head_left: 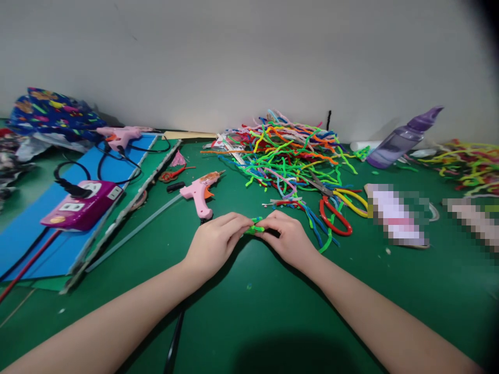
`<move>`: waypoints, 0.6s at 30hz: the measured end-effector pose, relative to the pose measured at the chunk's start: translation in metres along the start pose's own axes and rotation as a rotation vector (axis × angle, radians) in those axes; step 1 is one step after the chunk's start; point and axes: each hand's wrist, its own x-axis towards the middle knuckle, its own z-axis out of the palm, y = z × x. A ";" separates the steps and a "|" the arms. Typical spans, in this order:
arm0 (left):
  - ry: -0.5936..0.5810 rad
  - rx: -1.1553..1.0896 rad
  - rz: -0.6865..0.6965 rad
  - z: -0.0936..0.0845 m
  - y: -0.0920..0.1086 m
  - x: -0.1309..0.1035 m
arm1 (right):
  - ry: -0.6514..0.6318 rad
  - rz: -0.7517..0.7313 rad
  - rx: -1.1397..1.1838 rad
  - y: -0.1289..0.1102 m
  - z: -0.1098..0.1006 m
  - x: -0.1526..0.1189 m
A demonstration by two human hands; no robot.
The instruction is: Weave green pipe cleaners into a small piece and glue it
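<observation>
Between my fingertips, at the middle of the view, is a small bent piece of green pipe cleaner (pixel 256 227). My left hand (pixel 218 241) pinches its left side, and my right hand (pixel 288 238) pinches its right side; the two hands nearly touch. Just behind my left hand lies a pink glue gun (pixel 200 195) with a long clear glue stick in its rear. Scissors with red and yellow handles (pixel 331 200) lie open beyond my right hand, beside loose blue and green pipe cleaners (pixel 312 221).
A large heap of coloured pipe cleaners (pixel 288 145) lies near the wall. At the left are a purple power strip (pixel 83 205), a blue board (pixel 31 249) and another pink glue gun (pixel 120 136). A purple bottle (pixel 401 137) leans at the right.
</observation>
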 end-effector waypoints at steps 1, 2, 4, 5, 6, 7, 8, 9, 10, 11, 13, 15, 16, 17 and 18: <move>-0.001 -0.004 -0.002 0.000 0.000 0.000 | 0.000 -0.007 0.001 0.000 0.000 0.000; 0.000 -0.005 -0.003 0.001 0.000 0.000 | 0.002 -0.013 0.001 0.000 0.000 0.000; 0.010 0.009 -0.010 0.002 0.000 -0.001 | 0.008 -0.023 -0.014 -0.001 0.001 0.000; 0.023 0.022 -0.024 0.002 0.000 0.000 | 0.011 -0.026 -0.027 -0.001 0.000 0.000; 0.040 0.033 -0.046 0.002 0.000 0.000 | 0.014 -0.026 -0.040 -0.002 0.000 -0.001; 0.057 0.039 -0.072 0.002 0.000 0.000 | 0.017 -0.025 -0.048 -0.003 0.000 -0.001; 0.071 0.039 -0.098 0.002 0.000 0.000 | 0.021 -0.024 -0.044 -0.004 -0.001 -0.001; 0.080 0.030 -0.118 0.002 0.000 0.000 | 0.028 -0.023 -0.028 -0.004 -0.001 -0.001; 0.084 0.014 -0.131 0.001 0.000 0.001 | 0.038 -0.022 -0.002 -0.004 -0.002 0.000; 0.081 -0.006 -0.140 0.001 0.000 0.001 | 0.049 -0.021 0.030 -0.004 -0.003 0.000; 0.070 -0.054 -0.164 0.001 -0.001 0.002 | 0.059 -0.014 0.086 -0.004 -0.004 0.002; 0.055 -0.107 -0.204 0.000 -0.002 0.002 | 0.052 0.011 0.112 -0.003 -0.005 0.002; 0.047 -0.122 -0.215 0.000 -0.002 0.003 | 0.040 0.029 0.114 -0.002 -0.005 0.002; 0.041 -0.124 -0.218 0.000 -0.002 0.003 | 0.023 0.046 0.111 -0.002 -0.005 0.002; 0.035 -0.114 -0.211 0.000 -0.003 0.004 | 0.004 0.061 0.105 -0.002 -0.005 0.002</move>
